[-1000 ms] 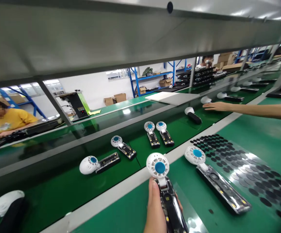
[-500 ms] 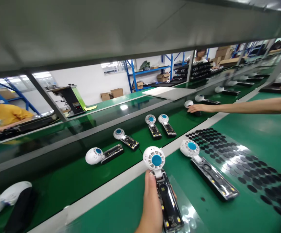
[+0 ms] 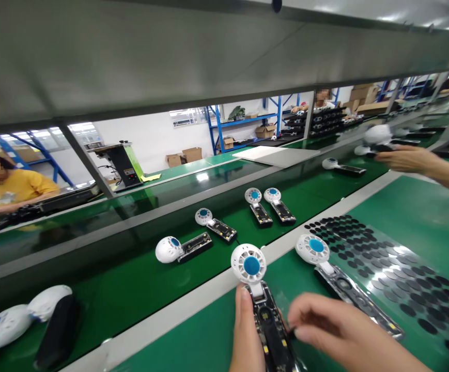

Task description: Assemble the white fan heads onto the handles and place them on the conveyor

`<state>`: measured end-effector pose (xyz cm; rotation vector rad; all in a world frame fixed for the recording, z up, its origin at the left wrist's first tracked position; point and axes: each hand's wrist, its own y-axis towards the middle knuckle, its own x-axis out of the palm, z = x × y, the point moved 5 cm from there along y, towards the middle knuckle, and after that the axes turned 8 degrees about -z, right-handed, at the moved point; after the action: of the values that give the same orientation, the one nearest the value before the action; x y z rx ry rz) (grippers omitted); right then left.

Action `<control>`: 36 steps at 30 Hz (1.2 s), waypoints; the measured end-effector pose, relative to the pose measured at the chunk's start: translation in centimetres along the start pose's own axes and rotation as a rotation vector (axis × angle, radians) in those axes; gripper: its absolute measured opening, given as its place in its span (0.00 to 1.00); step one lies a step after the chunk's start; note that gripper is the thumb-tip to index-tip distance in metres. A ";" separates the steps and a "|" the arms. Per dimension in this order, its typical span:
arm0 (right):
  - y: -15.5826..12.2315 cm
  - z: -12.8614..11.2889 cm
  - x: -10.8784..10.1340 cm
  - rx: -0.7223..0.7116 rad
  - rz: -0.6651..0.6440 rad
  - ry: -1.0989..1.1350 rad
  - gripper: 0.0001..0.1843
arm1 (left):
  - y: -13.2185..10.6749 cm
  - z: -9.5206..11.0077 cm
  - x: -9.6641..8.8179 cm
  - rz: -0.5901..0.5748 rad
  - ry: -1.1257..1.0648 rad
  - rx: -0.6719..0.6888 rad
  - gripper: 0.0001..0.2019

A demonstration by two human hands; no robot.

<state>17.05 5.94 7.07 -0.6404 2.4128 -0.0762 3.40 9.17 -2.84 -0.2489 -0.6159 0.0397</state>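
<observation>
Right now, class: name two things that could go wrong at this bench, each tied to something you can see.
1. The left hand grips the open fan by its uncovered handle. The blurred right hand, reaching in at it, could slip onto the exposed parts.
2. A second fan lies close beside the right hand, by the black pad sheet. A stray wrist could knock it.

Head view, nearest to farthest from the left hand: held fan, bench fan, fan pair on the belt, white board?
1. Held fan, in the left hand.
2. Bench fan, just to its right.
3. Fan pair, ahead on the belt.
4. White board, far ahead.
</observation>
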 end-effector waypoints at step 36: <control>3.5 -2.3 0.9 -0.243 0.109 -0.226 0.13 | -2.1 1.7 1.6 0.045 0.149 0.012 0.25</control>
<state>13.56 8.39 7.67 -0.5893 2.2492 0.3231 3.66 7.66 -0.08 -0.2512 -0.4617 0.0675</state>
